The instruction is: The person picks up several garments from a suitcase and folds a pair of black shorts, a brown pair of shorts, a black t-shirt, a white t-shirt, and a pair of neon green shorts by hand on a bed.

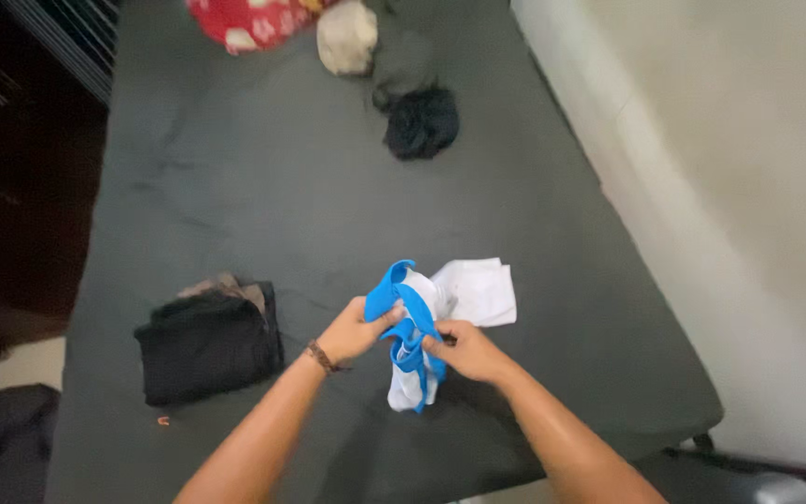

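Blue-trimmed white garment sits bunched on the dark mattress, right of the folded black pile; left hand and right hand both pinch its blue edging.

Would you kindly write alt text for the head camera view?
Two bare hands, left hand and right hand, grip a blue-and-white garment over a dark grey table. Folded black clothes lie left; unfolded clothes lie beyond.

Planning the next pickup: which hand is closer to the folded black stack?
Left. The left hand grips the blue-and-white garment just right of the folded black stack; the right hand is farther right.
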